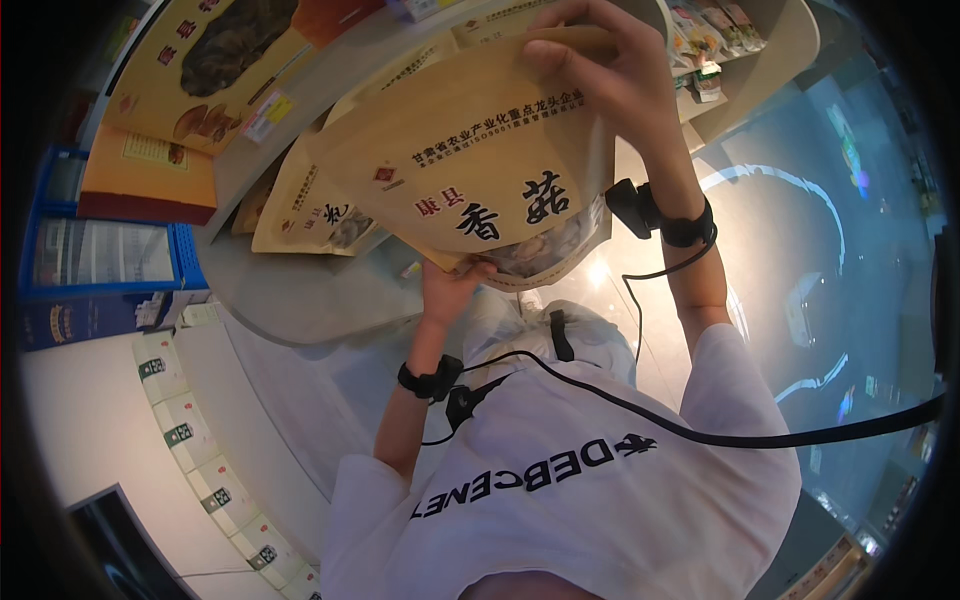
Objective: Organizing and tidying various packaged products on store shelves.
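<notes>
A large kraft-paper pouch of dried mushrooms (480, 161) is held up between my hands, its printed front facing me and a see-through window at its bottom. My right hand (611, 71) pinches the pouch's top edge at the right, thumb in front. My left hand (454, 289) grips the bottom edge, with its fingers partly hidden by the pouch. Behind it, a similar pouch (307, 202) and more kraft pouches lie on a grey, rounded shelf (300, 300). Black bands with small devices sit on both wrists.
Printed yellow-orange boxes (150, 172) stand at the shelf's left, near a price tag (268, 116). A blue-framed case (105, 251) is at the far left. White shelving with packets (716, 37) stands at upper right. A black cable (637, 409) crosses my shirt.
</notes>
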`<state>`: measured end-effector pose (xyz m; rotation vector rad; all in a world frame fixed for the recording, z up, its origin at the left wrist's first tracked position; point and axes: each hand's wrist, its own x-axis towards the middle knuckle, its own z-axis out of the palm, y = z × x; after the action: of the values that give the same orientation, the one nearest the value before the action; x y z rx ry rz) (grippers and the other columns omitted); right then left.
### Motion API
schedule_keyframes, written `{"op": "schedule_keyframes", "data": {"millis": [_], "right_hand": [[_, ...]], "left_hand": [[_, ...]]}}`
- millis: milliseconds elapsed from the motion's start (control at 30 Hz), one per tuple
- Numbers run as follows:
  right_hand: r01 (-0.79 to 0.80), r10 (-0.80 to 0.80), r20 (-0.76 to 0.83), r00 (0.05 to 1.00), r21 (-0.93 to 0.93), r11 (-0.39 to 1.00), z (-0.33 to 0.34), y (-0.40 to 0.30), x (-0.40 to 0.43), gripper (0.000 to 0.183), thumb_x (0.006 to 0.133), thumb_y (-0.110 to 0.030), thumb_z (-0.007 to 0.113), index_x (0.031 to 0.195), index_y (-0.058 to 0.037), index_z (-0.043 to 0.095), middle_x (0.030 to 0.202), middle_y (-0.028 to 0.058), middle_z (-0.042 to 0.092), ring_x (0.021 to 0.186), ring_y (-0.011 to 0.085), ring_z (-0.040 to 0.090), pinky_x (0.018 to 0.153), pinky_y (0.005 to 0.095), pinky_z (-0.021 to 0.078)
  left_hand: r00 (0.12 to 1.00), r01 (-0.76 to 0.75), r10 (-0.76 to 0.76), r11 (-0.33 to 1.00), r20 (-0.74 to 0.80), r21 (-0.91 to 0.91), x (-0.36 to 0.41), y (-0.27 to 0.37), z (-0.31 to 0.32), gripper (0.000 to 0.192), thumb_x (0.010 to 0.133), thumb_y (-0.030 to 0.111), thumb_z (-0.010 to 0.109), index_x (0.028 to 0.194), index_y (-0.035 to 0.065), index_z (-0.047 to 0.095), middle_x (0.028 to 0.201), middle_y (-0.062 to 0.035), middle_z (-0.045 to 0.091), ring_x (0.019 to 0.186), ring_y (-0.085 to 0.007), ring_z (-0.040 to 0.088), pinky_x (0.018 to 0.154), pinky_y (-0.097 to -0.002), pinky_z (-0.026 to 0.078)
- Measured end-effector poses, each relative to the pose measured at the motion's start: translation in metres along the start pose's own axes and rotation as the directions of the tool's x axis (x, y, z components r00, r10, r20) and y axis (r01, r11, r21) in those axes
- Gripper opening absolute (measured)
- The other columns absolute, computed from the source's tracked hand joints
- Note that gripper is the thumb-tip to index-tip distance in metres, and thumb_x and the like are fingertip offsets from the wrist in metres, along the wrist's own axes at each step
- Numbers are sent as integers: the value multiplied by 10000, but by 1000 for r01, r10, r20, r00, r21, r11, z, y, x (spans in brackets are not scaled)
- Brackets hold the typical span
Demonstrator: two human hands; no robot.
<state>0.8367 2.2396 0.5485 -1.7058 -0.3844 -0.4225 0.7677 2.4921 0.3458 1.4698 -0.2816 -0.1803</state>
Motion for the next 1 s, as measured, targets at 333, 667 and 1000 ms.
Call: {"op": "schedule_keyframes", "data": {"millis": [333, 667, 1000], "right_hand": [[-195, 202, -67, 977, 99, 976, -52, 88, -44, 379, 906, -285, 676, 1169, -22, 604, 1045, 27, 663, 940, 71, 618, 862, 246, 481], [-402, 406, 44, 913, -70, 913, -26, 109, -58, 363, 901, -405, 672, 875, -47, 724, 678, -41, 595, 598, 34, 495, 501, 236, 365], [48, 215, 565, 797, -414, 909, 62, 129, -99, 317, 818, -394, 693, 820, -78, 721, 647, 160, 615, 637, 365, 590, 561, 432, 442]], "left_hand": [[980, -3, 38, 984, -193, 179, 9, -11, -9, 323, 899, 252, 708, 899, -67, 665, 759, 0, 656, 681, -58, 520, 598, -254, 441], [999, 48, -45, 993, -25, 105, 9, -12, -32, 512, 886, 110, 694, 1326, -12, 463, 1120, -98, 615, 968, -134, 596, 796, -291, 496], [987, -137, 49, 759, 154, 637, 4, 16, -52, 544, 772, 103, 759, 1262, 4, 543, 1108, -142, 636, 1051, -236, 606, 905, -376, 475]]}}
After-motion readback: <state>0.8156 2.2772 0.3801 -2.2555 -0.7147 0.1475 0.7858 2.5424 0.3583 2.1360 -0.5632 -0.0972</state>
